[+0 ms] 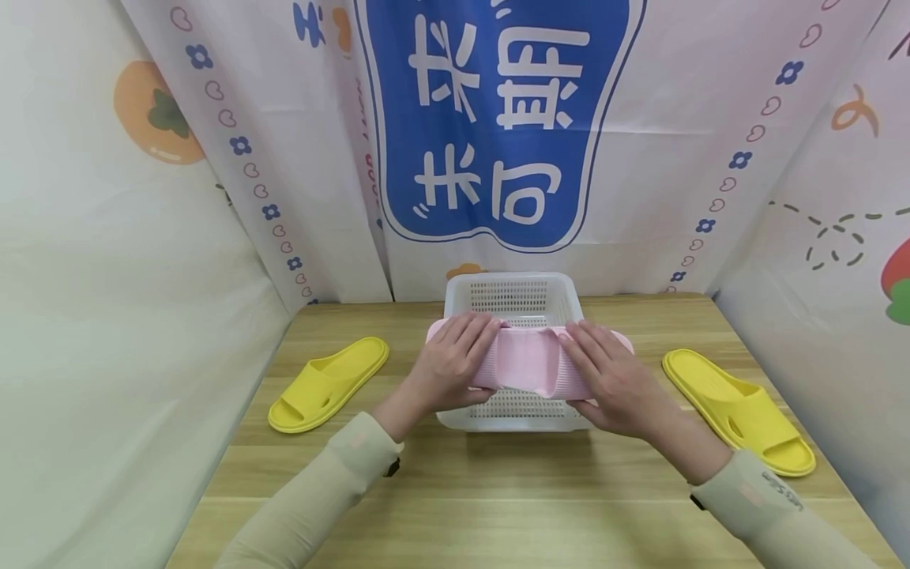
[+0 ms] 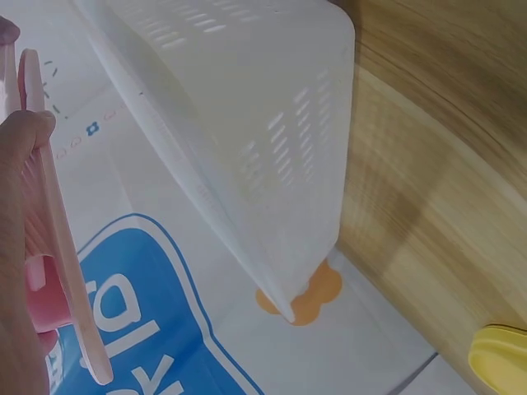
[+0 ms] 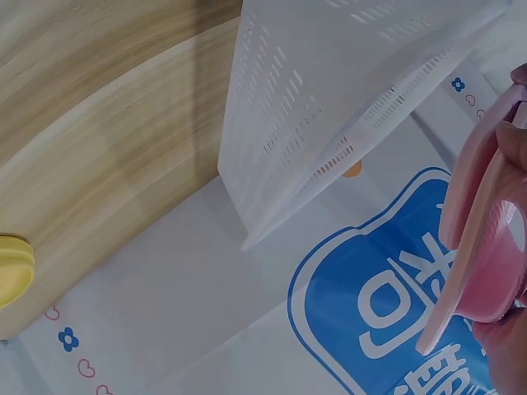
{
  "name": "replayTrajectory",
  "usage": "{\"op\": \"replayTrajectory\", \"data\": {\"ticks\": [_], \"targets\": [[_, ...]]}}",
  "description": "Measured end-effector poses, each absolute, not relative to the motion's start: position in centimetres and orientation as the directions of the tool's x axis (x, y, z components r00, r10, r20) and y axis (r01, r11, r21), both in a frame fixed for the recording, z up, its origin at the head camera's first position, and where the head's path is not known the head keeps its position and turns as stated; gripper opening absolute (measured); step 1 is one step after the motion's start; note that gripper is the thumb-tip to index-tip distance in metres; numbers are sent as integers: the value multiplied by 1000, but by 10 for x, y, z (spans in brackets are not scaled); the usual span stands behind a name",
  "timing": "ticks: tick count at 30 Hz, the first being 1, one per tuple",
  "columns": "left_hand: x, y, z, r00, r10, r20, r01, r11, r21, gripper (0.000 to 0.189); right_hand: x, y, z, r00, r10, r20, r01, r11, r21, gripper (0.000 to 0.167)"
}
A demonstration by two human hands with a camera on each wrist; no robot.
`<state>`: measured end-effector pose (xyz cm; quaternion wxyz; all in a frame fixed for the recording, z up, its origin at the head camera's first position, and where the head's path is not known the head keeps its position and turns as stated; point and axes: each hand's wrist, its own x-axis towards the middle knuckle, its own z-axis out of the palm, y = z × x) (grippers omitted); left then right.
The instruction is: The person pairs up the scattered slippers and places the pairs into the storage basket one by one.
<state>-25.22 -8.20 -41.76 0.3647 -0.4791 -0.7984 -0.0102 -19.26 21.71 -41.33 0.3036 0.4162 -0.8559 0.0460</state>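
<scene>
A pair of pink slippers [image 1: 528,359] is held crosswise over the white basket [image 1: 515,423], their ends reaching past its side rims; both wrist views show a gap between the slippers and the basket. The left hand [image 1: 458,356] pinches one end, fingers close together over the top and thumb below; the right hand [image 1: 614,379] pinches the other end in the same way. The basket's far rim is near the table's back edge, with wood on both sides of it. A yellow slipper [image 1: 327,387] lies to the left, near the table's left edge, and another yellow slipper [image 1: 746,419] lies to the right, its toe just inside the right edge. In front of the basket, a broad stretch of the wood-grain table [image 1: 498,506] runs between the pale sleeves [image 1: 320,490]. Printed white cloth [image 1: 675,103] walls the back and both sides, a blue lettered panel [image 1: 398,118] at its middle.
</scene>
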Motion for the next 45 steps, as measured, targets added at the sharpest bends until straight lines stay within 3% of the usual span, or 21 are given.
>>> {"op": "replayTrajectory", "data": {"ticks": [6, 13, 25, 35, 45], "targets": [[-251, -79, -417, -280, 762, 584, 776, 537, -330, 100, -193, 215, -415, -458, -683, 569, -742, 647, 178, 97], [-250, -75, -420, -269, 767, 583, 773, 533, -345, 102, -194, 213, -417, -436, -686, 583, -758, 629, 172, 80], [-248, -70, -421, -251, 780, 573, 764, 523, -377, 102, -197, 208, -419, -383, -676, 629, -777, 604, 175, 82], [-246, -69, -420, -270, 783, 560, 751, 535, -386, 100, -194, 205, -417, -435, -685, 585, -753, 633, 182, 96], [-245, -67, -421, -270, 785, 558, 754, 533, -384, 100, -194, 203, -416, -434, -683, 588, -755, 631, 176, 96]]}}
